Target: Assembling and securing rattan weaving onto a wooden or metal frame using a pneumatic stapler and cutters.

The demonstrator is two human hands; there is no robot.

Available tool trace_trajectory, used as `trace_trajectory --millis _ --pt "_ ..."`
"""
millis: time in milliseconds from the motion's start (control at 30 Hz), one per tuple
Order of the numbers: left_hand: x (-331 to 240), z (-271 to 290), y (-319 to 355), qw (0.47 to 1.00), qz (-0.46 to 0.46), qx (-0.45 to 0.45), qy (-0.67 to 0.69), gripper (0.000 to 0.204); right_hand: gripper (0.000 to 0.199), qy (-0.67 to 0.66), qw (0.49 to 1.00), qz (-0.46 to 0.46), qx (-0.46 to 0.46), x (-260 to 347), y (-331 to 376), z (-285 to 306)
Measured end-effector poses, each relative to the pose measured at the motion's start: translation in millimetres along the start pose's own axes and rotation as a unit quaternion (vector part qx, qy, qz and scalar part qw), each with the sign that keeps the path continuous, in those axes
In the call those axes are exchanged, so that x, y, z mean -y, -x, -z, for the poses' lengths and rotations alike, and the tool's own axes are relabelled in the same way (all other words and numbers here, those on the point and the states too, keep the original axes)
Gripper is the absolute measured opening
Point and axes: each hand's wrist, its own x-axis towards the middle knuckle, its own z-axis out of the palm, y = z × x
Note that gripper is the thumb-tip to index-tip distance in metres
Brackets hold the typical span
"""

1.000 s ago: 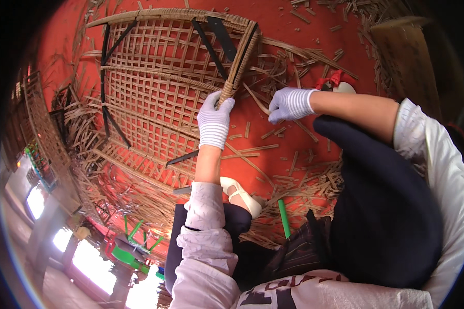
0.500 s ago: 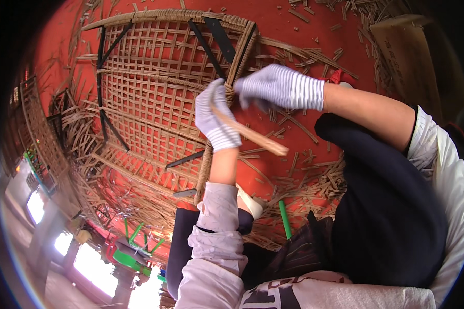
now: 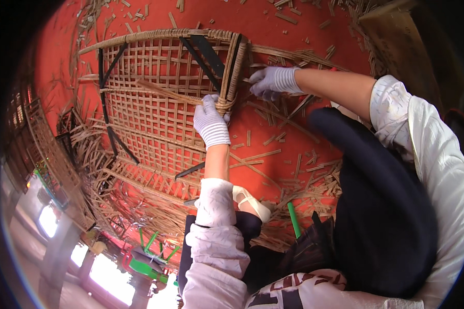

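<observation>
A large woven frame [image 3: 154, 98] of brown rattan-like strips, with black flat bars along its sides, lies before me. My left hand [image 3: 211, 123], in a striped white glove, is closed at the wrapped edge near its right corner. From these fingers a flat cane strip [image 3: 165, 92] runs left over the open weave. My right hand [image 3: 274, 82], gloved alike, is just right of the frame, its fingers curled together. A small pale tip shows at its fingertips, but what it belongs to is unclear.
Cut strip pieces [image 3: 270, 153] litter the red floor [image 3: 278, 180]. A cardboard box [image 3: 392, 41] stands at the far right. Heaped strips [image 3: 90, 136] and another woven frame [image 3: 51, 154] lie at left. My light shoe [image 3: 251, 203] and a green bar [image 3: 294, 219] are close by.
The cane strip has swung from pointing toward the lower right to lying leftward across the weave. My right hand has drawn away from the left, and the frame sits slightly lower in view.
</observation>
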Motion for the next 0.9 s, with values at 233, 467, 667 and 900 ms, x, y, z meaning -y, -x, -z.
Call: trace_trajectory --millis 233,467,667,900 --pt "-25 18 12 0.999 -0.028 0.015 0.034 0.032 0.050 0.217 0.953 0.068 -0.200 6 19 -3" --pt "-51 41 28 0.999 -0.031 0.021 0.031 0.033 0.045 0.210 0.972 0.085 -0.064 19 47 8" --pt "-61 61 32 0.999 -0.032 0.026 0.023 0.033 0.037 0.189 0.961 0.184 -0.079 47 93 -11" --pt "-76 66 42 0.998 -0.040 0.031 0.027 0.034 0.041 0.345 0.773 0.286 -0.450 66 94 64"
